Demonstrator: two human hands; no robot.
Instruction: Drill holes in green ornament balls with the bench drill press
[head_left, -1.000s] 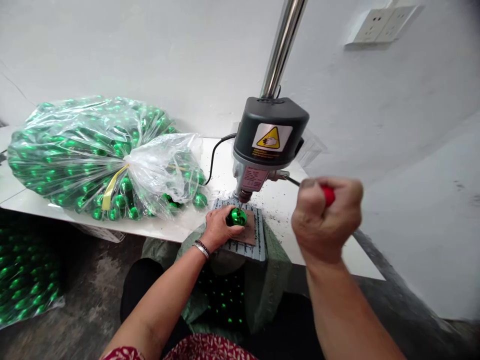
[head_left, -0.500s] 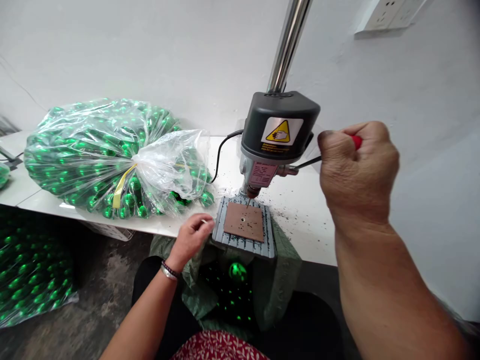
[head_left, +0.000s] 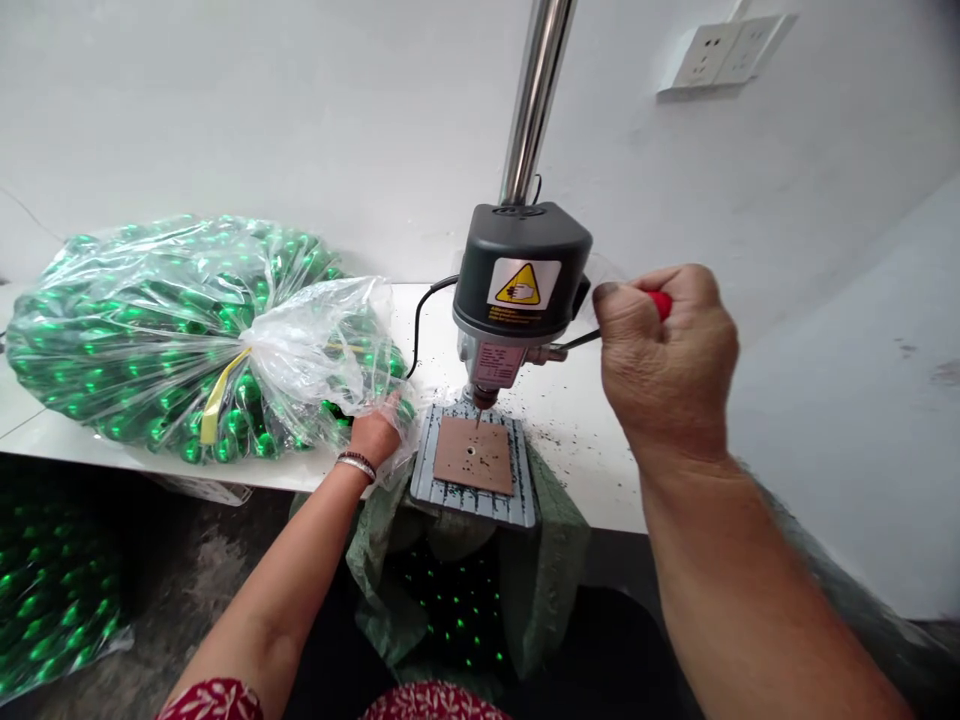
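My right hand is closed around the red-knobbed lever at the right side of the drill press. Below the chuck, a brown square plate with a small hole lies on the slotted metal base. My left hand reaches into the opening of the clear plastic bag full of shiny green balls, left of the base. Plastic covers part of its fingers, so their grip cannot be made out.
Dark chips are scattered on the white table. A green sack with green balls hangs below the base. Another bag of green balls stands at lower left. A wall socket is at upper right.
My left hand has moved up from beside the base into the bag's opening. The ball seen at the top of the green sack has dropped out of sight. The whole view has shifted.
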